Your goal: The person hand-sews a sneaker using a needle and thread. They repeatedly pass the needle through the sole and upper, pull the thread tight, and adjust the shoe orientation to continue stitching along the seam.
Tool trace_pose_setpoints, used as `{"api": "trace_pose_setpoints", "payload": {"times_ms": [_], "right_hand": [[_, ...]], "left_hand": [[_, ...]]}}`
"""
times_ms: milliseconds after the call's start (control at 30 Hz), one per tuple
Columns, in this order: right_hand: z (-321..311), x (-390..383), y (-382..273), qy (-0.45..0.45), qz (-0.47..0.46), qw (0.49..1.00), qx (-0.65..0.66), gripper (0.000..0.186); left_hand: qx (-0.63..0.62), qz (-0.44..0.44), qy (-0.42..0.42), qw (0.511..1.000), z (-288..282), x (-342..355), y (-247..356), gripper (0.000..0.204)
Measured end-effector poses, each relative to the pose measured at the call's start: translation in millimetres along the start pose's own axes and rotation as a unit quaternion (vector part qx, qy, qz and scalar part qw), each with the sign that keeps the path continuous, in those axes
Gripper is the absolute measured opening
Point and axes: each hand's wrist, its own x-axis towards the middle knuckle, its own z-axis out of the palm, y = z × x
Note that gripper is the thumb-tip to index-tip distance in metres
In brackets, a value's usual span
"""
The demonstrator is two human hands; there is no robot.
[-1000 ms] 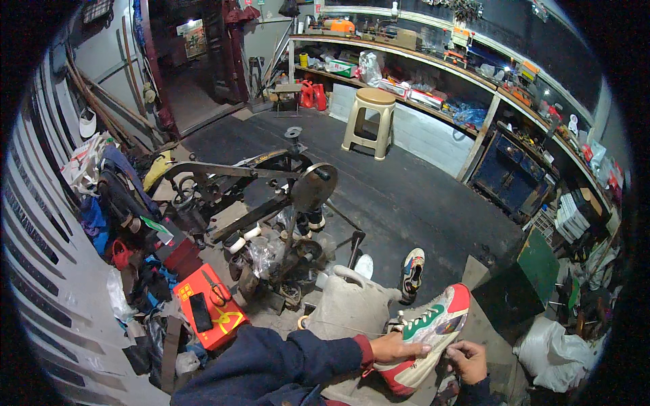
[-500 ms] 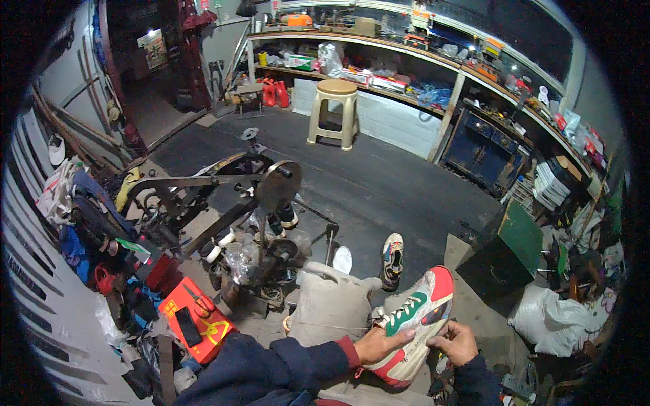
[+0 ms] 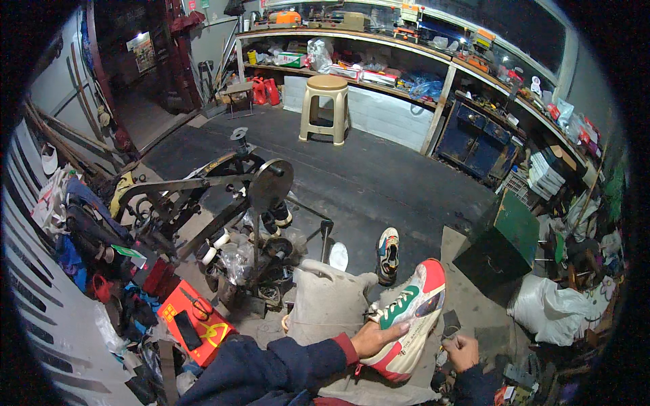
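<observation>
Our left hand (image 3: pixel 376 340) clasps the red-toed shoe (image 3: pixel 418 323) at five o'clock — seemingly mid-handwork; our right hand (image 3: pixel 463 352) curls nearby, contents unclear — next calls for steady support.

Cluttered workshop with a smooth black floor (image 3: pixel 386 176).
A beige, round-seated plastic stool (image 3: pixel 326 88) stands at twelve o'clock before a long, wooden, two-level workbench (image 3: pixel 352 36); dark, pale-framed windows (image 3: pixel 511 28) sit toward one, a dark-red-framed doorway (image 3: pixel 135 88) at ten, a grey slotted panel (image 3: pixel 64 291) at eight.

Your left hand (image 3: pixel 371 340): fingers hidden behind shoe (image 3: pixel 421 317). Your 2 navy sleeves (image 3: pixel 291 365): cut off by lower edge.
</observation>
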Motion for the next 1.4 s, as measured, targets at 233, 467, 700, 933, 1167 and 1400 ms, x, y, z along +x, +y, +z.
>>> {"api": "trace_pose_setpoints", "payload": {"times_ms": [233, 467, 700, 933, 1167, 1400], "right_hand": [[2, -41, -31, -0.053, -0.066, 0.81, 0.58, 0.072], [-15, -28, -58, -0.03, -0.018, 0.727, 0.686, 0.032], [-4, -44, -44, 0.163, -0.094, 0.872, 0.451, 0.033], [62, -6, -102, 0.025, -0.049, 0.952, 0.302, 0.036], [68, -7, -105, 0.048, -0.053, 0.928, 0.366, 0.037], [72, -7, -114, 0.034, -0.049, 0.919, 0.39, 0.037]], "left_hand": [[-0.114, 0.001, -0.006, 0.993, -4, 10, -25, 0.046], [-0.111, -0.052, 0.022, 0.992, -3, 2, -11, 0.053], [-0.073, -0.052, 0.022, 0.996, -4, 4, -15, 0.051], [0.059, -0.046, 0.038, 0.996, -15, -15, 5, 0.05], [0.072, -0.023, 0.137, 0.988, -51, -85, 52, 0.034], [-0.279, 0.086, 0.17, 0.941, -50, -71, 42, 0.03]]}}
